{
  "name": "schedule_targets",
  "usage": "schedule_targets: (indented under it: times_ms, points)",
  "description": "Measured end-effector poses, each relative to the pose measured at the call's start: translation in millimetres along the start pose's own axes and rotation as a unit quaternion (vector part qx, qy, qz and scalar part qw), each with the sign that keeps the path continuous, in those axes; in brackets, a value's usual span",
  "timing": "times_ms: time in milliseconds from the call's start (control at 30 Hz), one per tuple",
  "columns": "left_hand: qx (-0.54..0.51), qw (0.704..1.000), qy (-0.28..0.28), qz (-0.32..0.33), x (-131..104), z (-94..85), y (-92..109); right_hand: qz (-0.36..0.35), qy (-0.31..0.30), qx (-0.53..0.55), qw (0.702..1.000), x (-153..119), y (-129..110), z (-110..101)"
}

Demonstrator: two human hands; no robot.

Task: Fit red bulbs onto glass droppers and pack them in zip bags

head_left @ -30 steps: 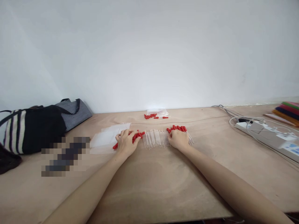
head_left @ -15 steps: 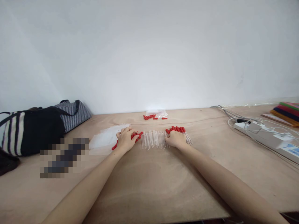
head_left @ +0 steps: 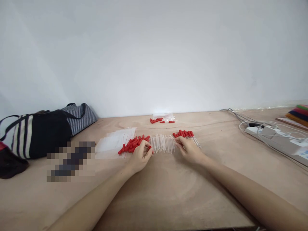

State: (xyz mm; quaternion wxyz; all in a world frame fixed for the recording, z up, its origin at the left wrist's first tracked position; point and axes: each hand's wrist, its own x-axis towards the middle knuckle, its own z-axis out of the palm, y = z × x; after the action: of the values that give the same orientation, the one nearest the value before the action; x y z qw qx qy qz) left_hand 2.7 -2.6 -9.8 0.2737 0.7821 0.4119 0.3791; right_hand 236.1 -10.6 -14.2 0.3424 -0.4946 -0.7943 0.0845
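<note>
Near tubes (head_left: 161, 143), left hand (head_left: 140, 157) (nearly closed) pinches bulb (head_left: 150, 147).

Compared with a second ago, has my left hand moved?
Yes: against the white plastic sheets, your left hand has moved right and closer to you, uncovering more red bulbs.

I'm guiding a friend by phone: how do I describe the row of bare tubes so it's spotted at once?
On the wooden table, look between the left hand and the right hand. The bare tubes lie there side by side, with a red pile on their left and red-topped tubes on their right. Unlike those neighbours, they show no red.
</note>
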Motion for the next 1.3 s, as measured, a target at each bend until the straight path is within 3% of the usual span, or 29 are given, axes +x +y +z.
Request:
schedule_targets:
  times_ms: [133, 367, 933, 1067, 1300]
  points:
    - [0.085, 0.995, 0.004, 0.052, -1, 5.3, -2, -0.058, 0.01, -0.012, 0.998, -11, -7, 7]
    - [0.14, 0.989, 0.0, 0.047, -2, 4.8, -1, -0.032, -0.008, -0.004, 0.999, -11, -24, 23]
    - [0.114, 0.992, -0.005, 0.057, -2, 12.6, -4, -0.066, -0.01, 0.008, 0.998, -12, -24, 27]
    - [0.096, 0.993, -0.026, 0.056, -4, 12.9, -3, -0.097, -0.019, -0.025, 0.995, -10, -23, 22]
    - [0.083, 0.995, -0.032, 0.044, -4, 13.1, 0, -0.13, 0.015, -0.105, 0.986, -7, -25, 17]
